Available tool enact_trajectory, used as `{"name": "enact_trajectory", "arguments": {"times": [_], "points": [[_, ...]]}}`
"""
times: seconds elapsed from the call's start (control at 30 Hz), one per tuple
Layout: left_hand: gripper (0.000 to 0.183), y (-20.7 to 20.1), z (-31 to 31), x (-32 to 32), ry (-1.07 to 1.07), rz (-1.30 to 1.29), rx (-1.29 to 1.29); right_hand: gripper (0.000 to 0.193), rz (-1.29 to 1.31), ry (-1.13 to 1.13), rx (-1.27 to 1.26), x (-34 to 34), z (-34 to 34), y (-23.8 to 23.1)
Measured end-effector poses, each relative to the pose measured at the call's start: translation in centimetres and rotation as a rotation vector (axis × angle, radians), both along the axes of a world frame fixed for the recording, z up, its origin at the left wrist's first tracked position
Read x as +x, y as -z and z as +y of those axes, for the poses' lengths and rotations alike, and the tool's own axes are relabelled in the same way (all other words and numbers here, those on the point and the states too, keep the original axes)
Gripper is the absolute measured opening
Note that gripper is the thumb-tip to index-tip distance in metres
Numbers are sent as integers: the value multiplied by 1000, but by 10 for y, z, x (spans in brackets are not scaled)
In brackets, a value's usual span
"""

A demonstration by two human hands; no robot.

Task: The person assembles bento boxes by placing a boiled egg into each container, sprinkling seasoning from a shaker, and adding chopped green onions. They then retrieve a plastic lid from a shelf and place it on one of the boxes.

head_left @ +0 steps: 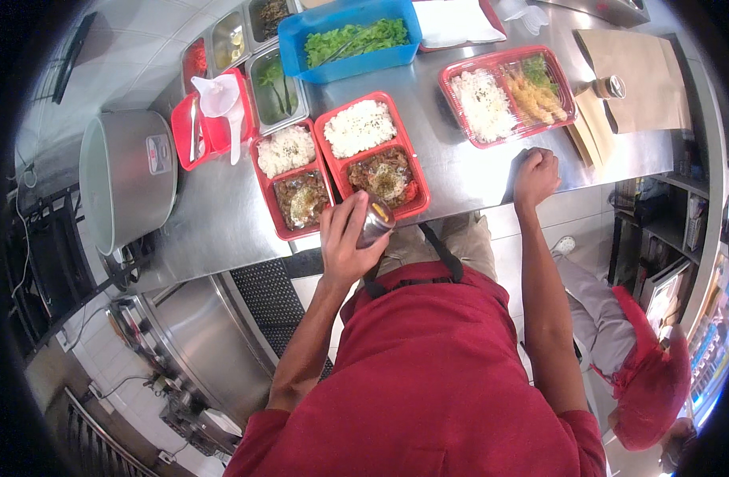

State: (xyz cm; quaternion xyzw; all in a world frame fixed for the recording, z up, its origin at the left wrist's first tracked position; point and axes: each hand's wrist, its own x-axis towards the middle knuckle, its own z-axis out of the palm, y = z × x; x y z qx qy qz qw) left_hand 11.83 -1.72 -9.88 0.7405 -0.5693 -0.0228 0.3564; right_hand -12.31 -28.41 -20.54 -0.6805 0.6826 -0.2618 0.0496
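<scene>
Gripping a small dark shaker (pixel 378 220) in the left hand (pixel 345 240), with fingers along one side and thumb along the other. Holding it tilted at the near end of the right red meal box (pixel 416 163); cannot tell whether touching the rim. Keeping the right hand (pixel 537 176) curled into a loose fist at the near edge of the steel bench (pixel 213 230), just below a lidded red box (pixel 527 134). In that one, visible through the clear lid: white rice on the left, golden fried pieces and greens on the right.

Set close beside the right meal box, on its left: a second red meal box (pixel 264 191). In both, rice at the far end and dark meat with pale sauce at the near end; in the right one, also some red bits beside the meat.

Behind these, a blue bin (pixel 356 71) of chopped greens (pixel 356 41). Farther left, a red container (pixel 215 141) with a white scoop (pixel 219 97) on top, then a big silver pot (pixel 134 179). Toward the right end, brown paper bags (pixel 639 87). Beyond the bench on the right, a person (pixel 647 397) in a red cap and grey trousers.
</scene>
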Motion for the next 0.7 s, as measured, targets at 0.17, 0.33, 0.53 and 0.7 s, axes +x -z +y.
{"name": "enact_trajectory", "arguments": {"times": [0.17,0.33,0.53,0.7], "points": [[79,-1,-9,8,-37,-10,-56,21,26,2,17,0,1,0],[78,-3,-4,16,-135,-59,-121,25,13,14,18,-1,0,2],[78,1,19,9,-181,-81,-67,20,-3,-9,-28,-1,-1,3],[82,-4,40,-1,-223,54,-67,22,-52,2,28,-1,2,-2]]}}
